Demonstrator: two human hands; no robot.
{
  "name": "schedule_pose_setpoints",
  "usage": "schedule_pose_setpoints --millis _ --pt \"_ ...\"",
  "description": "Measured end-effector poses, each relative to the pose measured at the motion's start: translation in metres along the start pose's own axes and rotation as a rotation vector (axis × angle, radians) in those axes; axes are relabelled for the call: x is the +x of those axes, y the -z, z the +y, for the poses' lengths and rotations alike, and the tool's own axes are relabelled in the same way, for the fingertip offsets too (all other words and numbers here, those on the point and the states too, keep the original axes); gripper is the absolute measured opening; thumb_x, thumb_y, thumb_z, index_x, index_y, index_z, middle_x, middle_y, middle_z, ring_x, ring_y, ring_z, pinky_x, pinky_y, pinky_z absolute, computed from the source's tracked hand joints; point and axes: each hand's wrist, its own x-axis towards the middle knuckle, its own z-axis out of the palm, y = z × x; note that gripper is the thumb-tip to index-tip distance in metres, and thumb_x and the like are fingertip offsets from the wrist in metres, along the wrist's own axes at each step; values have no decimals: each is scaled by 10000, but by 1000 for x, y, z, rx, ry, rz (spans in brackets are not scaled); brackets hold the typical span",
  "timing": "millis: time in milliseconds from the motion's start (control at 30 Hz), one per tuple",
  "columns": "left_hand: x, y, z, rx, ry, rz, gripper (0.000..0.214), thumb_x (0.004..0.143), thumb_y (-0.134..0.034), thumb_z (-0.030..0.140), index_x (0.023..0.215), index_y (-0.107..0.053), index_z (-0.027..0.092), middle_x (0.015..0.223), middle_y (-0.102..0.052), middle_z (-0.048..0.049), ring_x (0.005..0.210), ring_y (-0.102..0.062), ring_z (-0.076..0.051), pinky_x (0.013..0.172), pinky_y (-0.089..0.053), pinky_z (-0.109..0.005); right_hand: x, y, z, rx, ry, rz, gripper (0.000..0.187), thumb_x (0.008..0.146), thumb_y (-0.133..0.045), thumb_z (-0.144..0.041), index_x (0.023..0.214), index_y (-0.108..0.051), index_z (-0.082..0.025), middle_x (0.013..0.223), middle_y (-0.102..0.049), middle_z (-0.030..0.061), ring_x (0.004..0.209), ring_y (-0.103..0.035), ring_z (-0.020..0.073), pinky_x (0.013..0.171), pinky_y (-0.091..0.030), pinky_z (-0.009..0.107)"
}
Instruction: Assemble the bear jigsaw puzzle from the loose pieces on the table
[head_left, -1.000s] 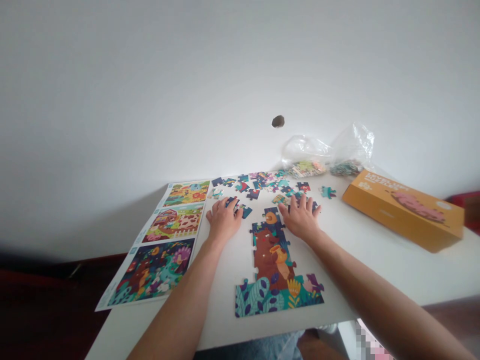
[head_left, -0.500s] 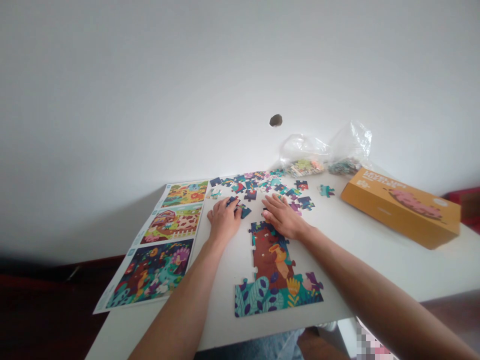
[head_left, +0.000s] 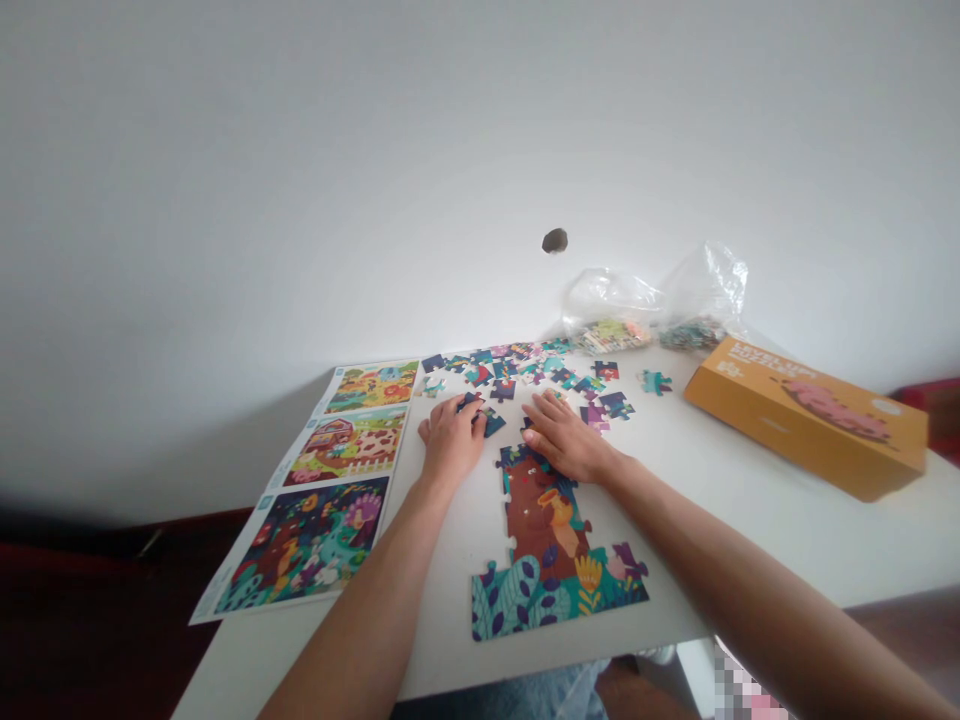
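A partly assembled jigsaw puzzle (head_left: pixel 536 525) shows a brown bear with an orange pot above a strip of leaves and flowers. My right hand (head_left: pixel 564 437) lies palm down at its top right corner, fingers stretched forward and thumb at the upper edge. A dark bit of puzzle peeks out between that thumb and index finger; whether it is gripped is hidden. To the left, my left hand (head_left: pixel 454 438) has curled fingers, with dark blue puzzle pieces (head_left: pixel 491 422) at its thumb and index finger. It appears to pinch one of them, partly covered by the fingers.
Many loose puzzle pieces (head_left: pixel 504 368) are scattered along the wall side. A reference sheet (head_left: pixel 304 545) with three pictures lies left. Clear bags (head_left: pixel 611 310) of pieces and an orange puzzle box (head_left: pixel 806 420) stand right. The white table's (head_left: pixel 442 660) front edge is near me.
The view has shifted slightly. My right thumb has come down closer to the puzzle's upper edge. My left hand stays almost in place by the dark pieces.
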Motion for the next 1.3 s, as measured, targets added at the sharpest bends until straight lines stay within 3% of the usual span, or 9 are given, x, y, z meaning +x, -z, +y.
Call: schedule_pose_setpoints --millis 233,467,567,667,800,900,1033,1200,1300 --pt "-2 3 4 -22 -51 -17 379 897 -585 463 1236 -647 305 1404 -540 -80 1297 -449 -312 1049 -364 -525 1 3 4 -61 -122 94 586 1030 -227 -491 1417 -475 -127 1491 -422 180 1431 -291 314 1157 -269 507" --pt "-1 4 3 -15 -21 -76 366 945 -460 213 1240 -637 335 1473 -490 -35 1343 -418 -288 1063 -347 -568 5 6 16 -192 -475 178 523 1015 -290 -485 1321 -542 -143 1446 -453 180 1378 -330 361 1110 -275 544" --pt "-2 5 5 -37 -154 -114 439 959 -389 164 1310 -575 351 1510 -454 -4 1388 -372 -276 1085 -294 -616 5 5 19 -204 -464 149 534 1017 -270 -496 1384 -495 -179 1521 -379 146 1410 -265 384 1107 -241 593" --pt "-3 6 7 -69 -286 -162 393 984 -403 267 1345 -538 344 1513 -452 -3 1405 -348 -288 1093 -281 -619 5 3 20 -235 -445 184 497 1016 -283 -497 1312 -558 -206 1451 -470 128 1367 -334 358 1099 -245 589" --pt "-3 8 9 -99 -291 -139 334 959 -481 300 1270 -603 299 1442 -520 -34 1356 -407 -284 1095 -322 -536 6 -4 24 -287 -518 309 466 1002 -334 -467 1193 -621 -153 1326 -564 171 1291 -426 348 1088 -276 559" --pt "-1 8 7 -126 -285 -106 320 939 -510 274 1237 -628 282 1360 -565 -54 1287 -472 -271 1063 -371 -475 11 -8 28 -316 -474 333 468 982 -365 -389 1347 -524 -143 1463 -452 182 1383 -328 368 1115 -230 581" --pt "0 6 4 -125 -287 -80 338 923 -517 252 1240 -637 241 1285 -581 -85 1227 -507 -267 1032 -396 -438 25 -6 38 -327 -270 239 525 909 -405 -217 1432 -457 -225 1583 -301 93 1456 -216 349 1146 -184 585" --pt "0 4 2 -108 -274 -63 402 915 -518 260 1307 -594 211 1271 -575 -107 1212 -501 -277 1016 -402 -439 45 0 46 -357 -222 304 343 856 -417 -140 1079 -677 -131 1410 -515 163 1409 -312 344 1168 -156 562" --pt "-1 2 2 -107 -270 -50 414 912 -519 260 1317 -586 207 1309 -563 -104 1233 -486 -279 1032 -390 -442 60 1 48 -305 -129 316 346 888 -410 -162 1107 -677 -139 1410 -520 156 1413 -312 327 1170 -168 555"
